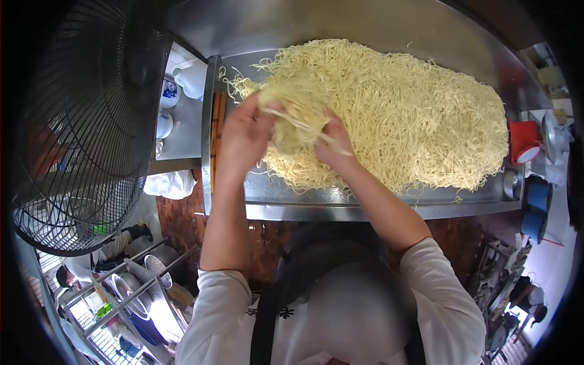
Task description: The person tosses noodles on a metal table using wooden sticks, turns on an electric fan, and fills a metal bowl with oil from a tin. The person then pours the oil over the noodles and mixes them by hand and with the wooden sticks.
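A big heap of pale yellow noodles (401, 115) covers most of a steel tray table (340, 210). Both hands are raised over the heap's near left part and hold one clump of noodles (295, 118) between them. My left hand (243, 137) grips the clump's left side, fingers curled into the strands. Pressing the clump's right side is my right hand (333, 143), with loose strands draped across its fingers. The palms and fingertips are hidden by noodles.
A large black cage fan (85, 121) stands at the left. Wooden chopsticks (217, 131) lie along the tray's left edge. A red container (523, 141) and blue cups (538, 207) stand at the right. Metal racks with pots (131, 286) sit below left.
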